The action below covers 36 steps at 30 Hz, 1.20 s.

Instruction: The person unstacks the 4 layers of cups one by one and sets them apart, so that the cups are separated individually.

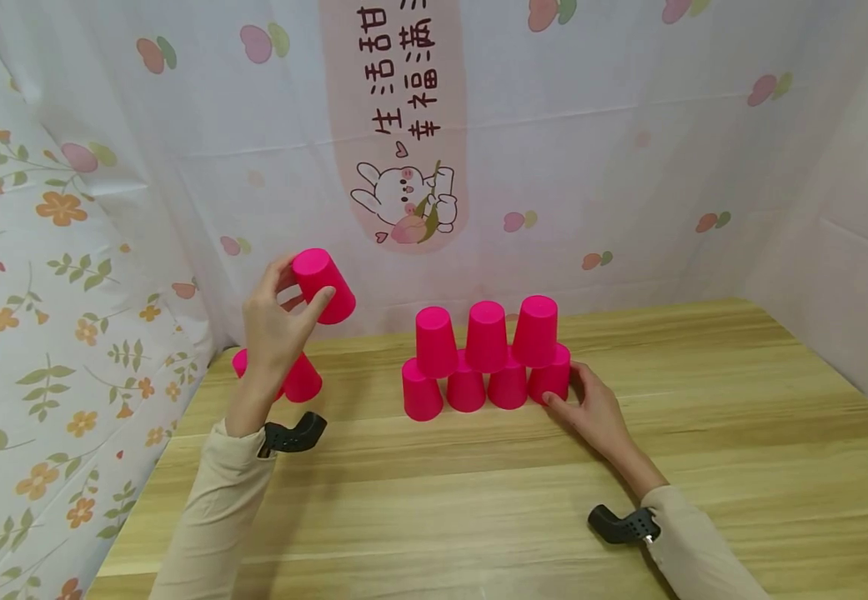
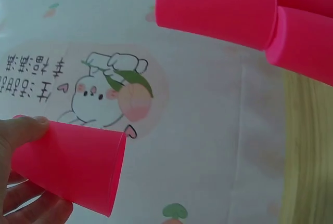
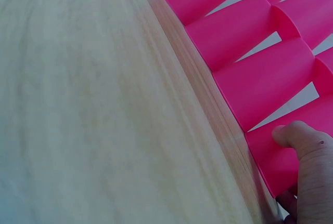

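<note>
My left hand holds a bright pink plastic cup upside down and slightly tilted, up in the air left of a cup stack. In the left wrist view the thumb lies on one side of this cup and the fingers on the other. The stack has a bottom row of several upturned pink cups and three more on top, such as the middle upper cup. My right hand grips the rightmost bottom cup, thumb on its front; its other fingers are mostly hidden behind it.
Behind my left forearm, more pink cups stand on the wooden table, partly hidden. A white patterned curtain hangs close behind the table. Black wrist mounts stick out from both sleeves.
</note>
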{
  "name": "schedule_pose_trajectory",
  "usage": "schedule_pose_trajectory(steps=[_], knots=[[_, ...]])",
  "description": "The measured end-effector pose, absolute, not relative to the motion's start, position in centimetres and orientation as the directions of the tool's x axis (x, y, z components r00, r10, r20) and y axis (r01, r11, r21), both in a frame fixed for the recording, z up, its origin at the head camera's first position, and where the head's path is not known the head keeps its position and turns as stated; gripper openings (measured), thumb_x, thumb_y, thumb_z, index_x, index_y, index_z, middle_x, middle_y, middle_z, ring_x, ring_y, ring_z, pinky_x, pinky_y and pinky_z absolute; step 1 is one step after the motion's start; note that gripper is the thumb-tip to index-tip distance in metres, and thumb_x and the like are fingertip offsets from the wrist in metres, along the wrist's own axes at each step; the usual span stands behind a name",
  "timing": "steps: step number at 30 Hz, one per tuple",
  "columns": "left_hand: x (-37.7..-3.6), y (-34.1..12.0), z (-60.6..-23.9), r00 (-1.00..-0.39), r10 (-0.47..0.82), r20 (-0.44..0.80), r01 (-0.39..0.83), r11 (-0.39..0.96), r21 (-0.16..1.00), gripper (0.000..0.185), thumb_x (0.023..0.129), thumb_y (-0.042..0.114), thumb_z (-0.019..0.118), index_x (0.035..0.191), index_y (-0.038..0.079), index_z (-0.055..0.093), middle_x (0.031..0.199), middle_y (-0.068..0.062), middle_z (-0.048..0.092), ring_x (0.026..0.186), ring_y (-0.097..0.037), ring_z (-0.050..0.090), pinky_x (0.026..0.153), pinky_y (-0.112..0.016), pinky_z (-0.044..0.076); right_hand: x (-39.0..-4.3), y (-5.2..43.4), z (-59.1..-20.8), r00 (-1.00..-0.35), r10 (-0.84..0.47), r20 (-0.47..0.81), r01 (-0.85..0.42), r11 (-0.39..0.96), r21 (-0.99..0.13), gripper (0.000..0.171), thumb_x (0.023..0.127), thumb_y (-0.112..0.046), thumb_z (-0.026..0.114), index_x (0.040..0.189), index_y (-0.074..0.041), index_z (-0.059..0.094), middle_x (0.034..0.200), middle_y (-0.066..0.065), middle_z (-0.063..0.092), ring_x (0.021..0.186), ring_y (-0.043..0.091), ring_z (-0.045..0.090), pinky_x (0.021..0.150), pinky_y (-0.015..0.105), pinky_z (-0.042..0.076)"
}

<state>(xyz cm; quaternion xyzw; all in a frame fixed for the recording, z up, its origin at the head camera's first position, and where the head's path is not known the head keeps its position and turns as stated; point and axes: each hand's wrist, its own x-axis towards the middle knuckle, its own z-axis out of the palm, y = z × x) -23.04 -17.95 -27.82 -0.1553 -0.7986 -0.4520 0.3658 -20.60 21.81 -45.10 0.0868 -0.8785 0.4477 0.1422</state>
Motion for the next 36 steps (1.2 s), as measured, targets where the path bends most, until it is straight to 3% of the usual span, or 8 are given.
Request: schedule_pose_trajectory(steps=[18,36], knots=[[-24.1,-20.8,-31.8,-0.743,-0.090,0.663,0.485,0.610,0.627,0.053,0.077,0.013,0.077,0.120,-0.006,0.052,0.109,-0.018,0.063,0.096,-0.030,0.061,0.073,-0.044,0.053,-20.7,21.9,-44.8,-0.948,-0.029,0.316,-0.274,0.576,-0.770,0.061,0.080,-0.019,0.071,0.130,0.002,0.042,0.127,0.021,0.050,0.115,0.036,0.048,0.096,0.051,0.039],[-24.4,-21.3,-34.2,-0.723,-0.049,0.690,0.485,0.675,0.556,0.056,0.075,0.008,0.078,0.119,-0.011,0.050,0.107,-0.025,0.061,0.093,-0.038,0.062,0.073,-0.048,0.053,-20.8,22.0,-45.1,-0.949,-0.032,0.315,-0.277,0.562,-0.779,0.060,0.081,-0.019,0.071,0.130,0.002,0.043,0.126,0.021,0.051,0.116,0.035,0.048,0.097,0.051,0.038]])
